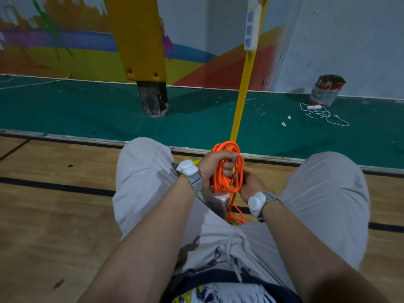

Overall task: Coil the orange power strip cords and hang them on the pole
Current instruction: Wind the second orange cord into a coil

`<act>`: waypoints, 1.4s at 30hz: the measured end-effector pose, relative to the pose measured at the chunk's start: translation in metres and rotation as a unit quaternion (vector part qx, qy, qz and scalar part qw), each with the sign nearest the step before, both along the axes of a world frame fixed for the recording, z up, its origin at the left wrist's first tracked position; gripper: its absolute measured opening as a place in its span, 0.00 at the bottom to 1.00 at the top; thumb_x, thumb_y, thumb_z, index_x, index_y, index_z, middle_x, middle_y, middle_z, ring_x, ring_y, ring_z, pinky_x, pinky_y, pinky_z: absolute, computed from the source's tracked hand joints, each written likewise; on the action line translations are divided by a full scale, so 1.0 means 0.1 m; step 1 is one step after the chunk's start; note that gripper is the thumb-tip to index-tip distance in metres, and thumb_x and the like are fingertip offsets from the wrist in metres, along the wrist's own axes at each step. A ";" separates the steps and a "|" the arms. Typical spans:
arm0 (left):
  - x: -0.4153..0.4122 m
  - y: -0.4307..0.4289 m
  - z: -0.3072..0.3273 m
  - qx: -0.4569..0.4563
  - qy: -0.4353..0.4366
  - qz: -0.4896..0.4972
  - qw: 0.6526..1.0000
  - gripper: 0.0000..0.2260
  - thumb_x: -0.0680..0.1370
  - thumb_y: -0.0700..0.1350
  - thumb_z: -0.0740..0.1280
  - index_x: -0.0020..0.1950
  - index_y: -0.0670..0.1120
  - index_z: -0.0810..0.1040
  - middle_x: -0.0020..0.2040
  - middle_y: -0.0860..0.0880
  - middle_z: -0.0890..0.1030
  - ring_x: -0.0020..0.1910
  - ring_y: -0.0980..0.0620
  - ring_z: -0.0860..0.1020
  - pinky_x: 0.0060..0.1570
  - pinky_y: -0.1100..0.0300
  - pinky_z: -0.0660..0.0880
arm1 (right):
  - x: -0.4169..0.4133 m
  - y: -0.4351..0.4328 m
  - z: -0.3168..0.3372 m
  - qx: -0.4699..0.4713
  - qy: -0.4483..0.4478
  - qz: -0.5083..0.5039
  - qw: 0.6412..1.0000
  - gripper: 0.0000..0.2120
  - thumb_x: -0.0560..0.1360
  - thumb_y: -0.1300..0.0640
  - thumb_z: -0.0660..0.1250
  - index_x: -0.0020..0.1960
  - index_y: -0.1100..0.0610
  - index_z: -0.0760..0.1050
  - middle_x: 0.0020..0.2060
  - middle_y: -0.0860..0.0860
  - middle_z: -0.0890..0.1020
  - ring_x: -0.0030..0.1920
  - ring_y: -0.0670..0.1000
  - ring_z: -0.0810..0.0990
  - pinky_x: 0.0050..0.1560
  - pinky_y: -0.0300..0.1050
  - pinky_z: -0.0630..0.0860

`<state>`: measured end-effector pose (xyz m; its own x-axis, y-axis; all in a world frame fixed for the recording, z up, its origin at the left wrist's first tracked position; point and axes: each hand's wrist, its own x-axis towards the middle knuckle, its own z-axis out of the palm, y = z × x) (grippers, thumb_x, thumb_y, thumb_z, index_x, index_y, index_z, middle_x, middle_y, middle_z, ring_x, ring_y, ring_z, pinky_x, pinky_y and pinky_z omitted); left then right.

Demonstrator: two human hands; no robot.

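Plainly, with the left hand (215, 166) curled round the orange cord coil (227, 180) and the right hand (251, 184) pinching its lower strands, a slackened grip could spill the loops.

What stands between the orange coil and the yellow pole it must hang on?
Nothing visible. The left hand grips the orange coil, the right hand pinches its loops, directly before the yellow pole. A white power strip hangs higher up it.
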<state>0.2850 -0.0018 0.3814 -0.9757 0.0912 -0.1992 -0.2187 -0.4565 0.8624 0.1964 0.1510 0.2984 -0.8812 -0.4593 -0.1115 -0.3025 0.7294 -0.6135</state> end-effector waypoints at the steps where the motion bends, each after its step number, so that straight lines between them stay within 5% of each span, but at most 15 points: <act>1: 0.00 -0.01 0.01 0.011 0.003 0.008 1.000 0.09 0.81 0.48 0.68 0.43 0.47 0.74 0.30 0.54 0.70 0.27 0.55 0.70 0.45 0.56 0.78 | 0.00 0.00 0.00 0.013 0.006 0.011 1.000 0.09 0.82 0.55 0.66 0.60 0.51 0.81 0.51 0.55 0.87 0.49 0.61 0.84 0.48 0.51 0.81; 6: -0.02 -0.04 0.05 0.047 0.021 0.059 0.997 0.08 0.80 0.49 0.67 0.43 0.48 0.74 0.30 0.54 0.69 0.27 0.55 0.68 0.44 0.56 0.76 | -0.01 0.01 -0.07 0.021 -0.025 0.064 0.997 0.15 0.78 0.42 0.63 0.55 0.50 0.81 0.49 0.55 0.87 0.48 0.61 0.84 0.52 0.58 0.82; 11: -0.03 -0.05 0.03 0.052 0.022 0.116 0.992 0.11 0.85 0.47 0.65 0.43 0.48 0.74 0.30 0.53 0.70 0.27 0.55 0.69 0.45 0.55 0.76 | -0.09 0.00 -0.21 -0.024 -0.079 0.036 0.996 0.14 0.80 0.42 0.60 0.47 0.50 0.78 0.35 0.54 0.85 0.37 0.62 0.85 0.43 0.65 0.84; 15: -0.04 -0.07 0.06 0.068 0.032 0.153 0.985 0.12 0.85 0.46 0.64 0.41 0.48 0.74 0.30 0.53 0.69 0.27 0.55 0.69 0.44 0.56 0.75 | 0.06 -0.01 0.03 -0.001 -0.062 0.010 0.998 0.24 0.84 0.37 0.55 0.42 0.51 0.78 0.35 0.55 0.82 0.33 0.59 0.78 0.36 0.49 0.76; 18: -0.05 -0.10 0.07 0.086 0.034 0.175 0.980 0.13 0.86 0.46 0.64 0.41 0.48 0.74 0.29 0.52 0.69 0.26 0.54 0.69 0.41 0.57 0.76 | 0.07 -0.01 0.09 -0.001 -0.043 0.008 0.999 0.28 0.84 0.34 0.53 0.40 0.51 0.78 0.34 0.54 0.82 0.35 0.58 0.78 0.38 0.48 0.73; 22: -0.07 -0.10 0.07 0.087 0.045 0.201 0.975 0.13 0.86 0.45 0.64 0.41 0.48 0.74 0.29 0.52 0.70 0.25 0.54 0.69 0.39 0.57 0.77 | 0.05 -0.02 0.02 -0.018 -0.094 0.000 0.995 0.31 0.80 0.29 0.57 0.42 0.55 0.80 0.34 0.54 0.86 0.35 0.58 0.83 0.43 0.55 0.82; 28: -0.08 -0.13 0.04 0.094 0.071 0.221 0.968 0.11 0.83 0.46 0.66 0.41 0.47 0.74 0.28 0.52 0.70 0.25 0.54 0.69 0.43 0.54 0.74 | 0.04 -0.06 -0.11 0.015 -0.142 0.034 0.989 0.23 0.80 0.33 0.62 0.49 0.52 0.82 0.38 0.47 0.89 0.45 0.56 0.88 0.56 0.53 0.83; 31: -0.08 -0.11 0.04 0.094 0.072 0.229 0.966 0.12 0.84 0.45 0.65 0.41 0.47 0.73 0.28 0.52 0.70 0.25 0.54 0.69 0.43 0.54 0.75 | 0.04 -0.06 -0.13 0.038 -0.113 0.024 0.993 0.23 0.83 0.36 0.62 0.45 0.54 0.79 0.36 0.50 0.87 0.41 0.58 0.85 0.48 0.49 0.81; 37: -0.10 -0.16 0.07 0.099 0.072 0.274 0.954 0.13 0.85 0.44 0.64 0.40 0.47 0.73 0.28 0.52 0.70 0.24 0.54 0.69 0.40 0.54 0.71 | 0.01 -0.06 -0.12 0.015 -0.106 -0.013 0.994 0.36 0.78 0.23 0.52 0.38 0.56 0.72 0.29 0.56 0.75 0.29 0.57 0.72 0.39 0.49 0.68; 42: -0.10 -0.17 0.07 0.095 0.079 0.297 0.947 0.14 0.85 0.43 0.64 0.39 0.47 0.74 0.28 0.51 0.70 0.25 0.53 0.69 0.39 0.54 0.70 | -0.05 -0.01 -0.13 0.045 -0.076 0.027 0.996 0.28 0.81 0.33 0.61 0.37 0.56 0.72 0.30 0.56 0.76 0.29 0.57 0.72 0.36 0.48 0.68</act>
